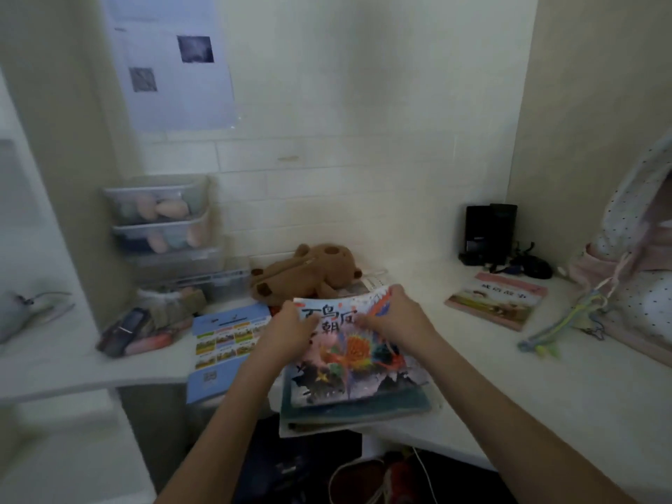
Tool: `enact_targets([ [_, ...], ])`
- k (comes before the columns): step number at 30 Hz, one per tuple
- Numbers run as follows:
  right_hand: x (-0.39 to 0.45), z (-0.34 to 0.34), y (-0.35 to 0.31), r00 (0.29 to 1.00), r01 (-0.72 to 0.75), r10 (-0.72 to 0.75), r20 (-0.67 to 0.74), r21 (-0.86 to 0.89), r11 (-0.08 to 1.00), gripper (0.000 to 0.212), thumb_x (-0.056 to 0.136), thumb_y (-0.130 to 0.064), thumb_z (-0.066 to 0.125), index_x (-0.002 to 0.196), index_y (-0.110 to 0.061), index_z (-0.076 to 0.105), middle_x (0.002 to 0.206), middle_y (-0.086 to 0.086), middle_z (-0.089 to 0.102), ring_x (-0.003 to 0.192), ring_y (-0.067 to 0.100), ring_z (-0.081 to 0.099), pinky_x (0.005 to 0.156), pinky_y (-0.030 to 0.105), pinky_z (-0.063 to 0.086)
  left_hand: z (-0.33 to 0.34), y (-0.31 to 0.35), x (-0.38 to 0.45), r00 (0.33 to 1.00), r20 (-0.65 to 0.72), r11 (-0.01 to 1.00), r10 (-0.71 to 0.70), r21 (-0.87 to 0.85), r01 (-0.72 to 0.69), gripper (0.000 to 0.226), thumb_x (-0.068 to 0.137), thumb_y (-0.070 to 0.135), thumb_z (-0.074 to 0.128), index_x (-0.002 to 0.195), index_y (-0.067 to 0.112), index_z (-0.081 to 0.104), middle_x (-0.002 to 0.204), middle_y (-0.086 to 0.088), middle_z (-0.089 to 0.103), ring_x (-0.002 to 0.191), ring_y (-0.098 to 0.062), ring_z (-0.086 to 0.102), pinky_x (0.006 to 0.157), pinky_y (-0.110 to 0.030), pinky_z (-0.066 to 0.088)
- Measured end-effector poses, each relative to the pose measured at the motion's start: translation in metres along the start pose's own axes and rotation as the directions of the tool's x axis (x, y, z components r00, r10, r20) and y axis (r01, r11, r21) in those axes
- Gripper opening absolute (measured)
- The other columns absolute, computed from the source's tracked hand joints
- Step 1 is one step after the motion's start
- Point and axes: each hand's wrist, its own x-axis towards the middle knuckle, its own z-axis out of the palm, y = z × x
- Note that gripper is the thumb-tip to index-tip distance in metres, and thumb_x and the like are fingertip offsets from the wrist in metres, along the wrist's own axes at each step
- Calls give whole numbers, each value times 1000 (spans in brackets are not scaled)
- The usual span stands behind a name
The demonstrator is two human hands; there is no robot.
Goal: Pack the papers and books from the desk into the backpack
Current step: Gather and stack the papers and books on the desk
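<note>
A colourful picture book [354,361] tops a stack of books [356,409] at the desk's front edge. My left hand [291,331] grips the top book's far left corner. My right hand [398,316] grips its far right edge, fingers curled over it. A blue booklet [223,349] lies left of the stack. A pink-edged book [496,300] lies flat further right. The pink and white dotted backpack [640,271] stands at the desk's right end.
A brown plush toy [309,272] lies behind the stack. Stacked clear bins [163,220] and a pencil case [142,332] fill the left. A black device with cables [491,234] sits at the back right. A cord with tassels [556,332] hangs from the backpack.
</note>
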Motion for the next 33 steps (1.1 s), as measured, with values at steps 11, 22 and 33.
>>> enact_targets([
  [11,-11,55,10,951,306,-288,116,-504,808,77,90,-68,25,152,-25,5,160,-3,-3,147,17,-7,114,54,0,13,-19,-34,961,-249,940,124,339,-34,50,99,27,38,146,19,23,155,-13,7,141,-36,8,112,-53,20],
  [22,5,72,21,927,337,-167,336,-551,763,74,86,-75,13,150,-39,2,160,-7,0,147,18,-2,116,54,-2,-62,-126,-32,791,-335,857,-513,-138,497,87,81,52,64,137,-7,31,135,-28,41,118,-42,48,92,-45,44],
  [33,3,72,21,937,323,-185,297,-529,785,72,87,-73,17,150,-39,9,160,-7,5,147,16,-1,115,54,-3,-100,-72,-19,871,-170,768,-460,-568,295,27,83,9,64,107,1,57,97,-16,59,84,-30,59,69,-38,49],
])
